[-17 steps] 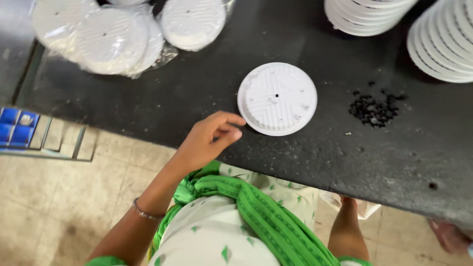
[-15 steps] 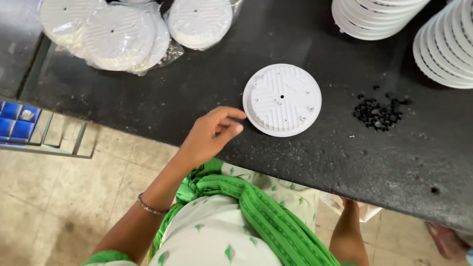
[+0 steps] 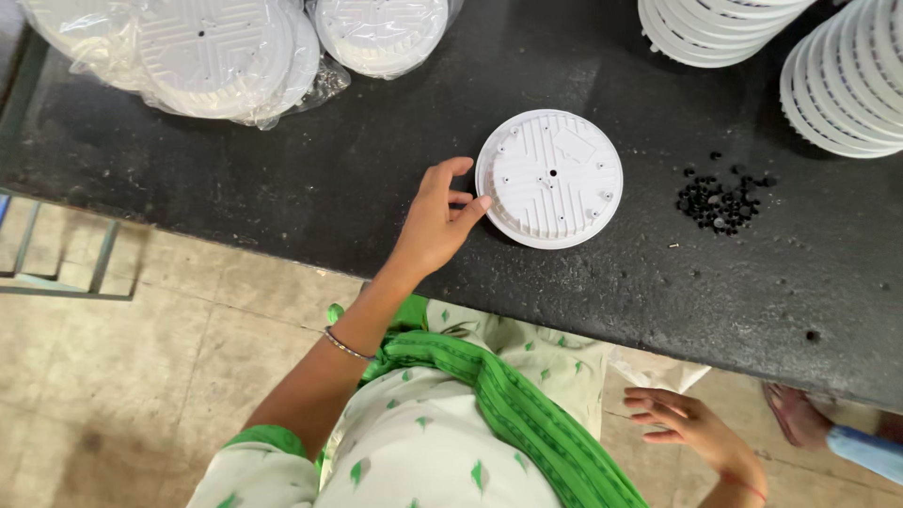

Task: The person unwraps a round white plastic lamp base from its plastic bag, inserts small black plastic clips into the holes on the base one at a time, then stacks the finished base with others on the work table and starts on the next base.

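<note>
The white round disc (image 3: 550, 179) lies flat on the black bench (image 3: 310, 188), ribbed side up, just to the right of my left hand (image 3: 435, 221). My left fingertips (image 3: 480, 202) reach the disc's left rim and seem to touch it there; the rest of the hand rests over bare bench beside it. That grip is loosely open, fingers curled a little and spread, grasping nothing. My right hand (image 3: 687, 423) hangs below the bench edge, over the tiled floor (image 3: 122, 376), fingers stretched and released, holding nothing and well apart from the disc.

One disc lies alone in front of me. To its right, near but apart, sits one small heap of black bits (image 3: 720, 199), too many and too small to count, with a few strays around it. At the far left of the bench lie clear plastic bags of white discs (image 3: 221, 52): I can make out three disc faces through the wrap, though more may lie under them. At the far right stand two stacks of white discs (image 3: 847, 80), one upright near the top edge and one leaning beside it; the count in each I cannot tell. A thin bangle (image 3: 346, 346) sits on my left wrist.
</note>
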`<state>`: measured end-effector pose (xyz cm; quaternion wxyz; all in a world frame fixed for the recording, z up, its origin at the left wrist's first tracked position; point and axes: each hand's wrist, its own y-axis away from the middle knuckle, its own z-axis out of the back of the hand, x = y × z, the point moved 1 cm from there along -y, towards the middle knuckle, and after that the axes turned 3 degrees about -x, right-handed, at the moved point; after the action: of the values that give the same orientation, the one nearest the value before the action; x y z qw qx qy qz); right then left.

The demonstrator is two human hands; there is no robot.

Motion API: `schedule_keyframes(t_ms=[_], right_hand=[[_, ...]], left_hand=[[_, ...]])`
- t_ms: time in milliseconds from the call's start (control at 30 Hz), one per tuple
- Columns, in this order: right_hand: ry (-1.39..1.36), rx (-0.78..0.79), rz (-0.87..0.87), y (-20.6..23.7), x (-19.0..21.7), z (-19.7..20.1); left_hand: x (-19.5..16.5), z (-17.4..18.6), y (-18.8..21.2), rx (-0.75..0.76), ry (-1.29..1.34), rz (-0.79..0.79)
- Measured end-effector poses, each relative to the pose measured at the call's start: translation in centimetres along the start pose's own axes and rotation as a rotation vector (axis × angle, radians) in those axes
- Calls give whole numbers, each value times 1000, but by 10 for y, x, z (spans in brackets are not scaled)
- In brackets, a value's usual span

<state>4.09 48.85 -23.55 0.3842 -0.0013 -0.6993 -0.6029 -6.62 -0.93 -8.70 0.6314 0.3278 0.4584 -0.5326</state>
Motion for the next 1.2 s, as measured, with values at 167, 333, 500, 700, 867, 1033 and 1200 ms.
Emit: schedule_keyframes(t_ms=[167,333,500,700,867,1033,1200], right_hand=[[-93,-19,578,78,86,-32],[-104,-333,589,62,203,-94],[-172,-471,726,28,260,-120],[-167,-563,724,3,265,-122],[-229,-516,652,3,258,-133],[-249,-571,707,2,265,-142],[-109,-623,667,9,275,-122]], left_hand=[[28,-16,-19,-44,66,-78],[40,-29,-86,-114,49,-151],[38,-42,-121,-64,80,-115],[28,-48,-155,120,85,-217],[18,-50,-167,318,59,-218],[16,-43,-153,385,178,-165],[19,-16,-153,632,245,-18]])
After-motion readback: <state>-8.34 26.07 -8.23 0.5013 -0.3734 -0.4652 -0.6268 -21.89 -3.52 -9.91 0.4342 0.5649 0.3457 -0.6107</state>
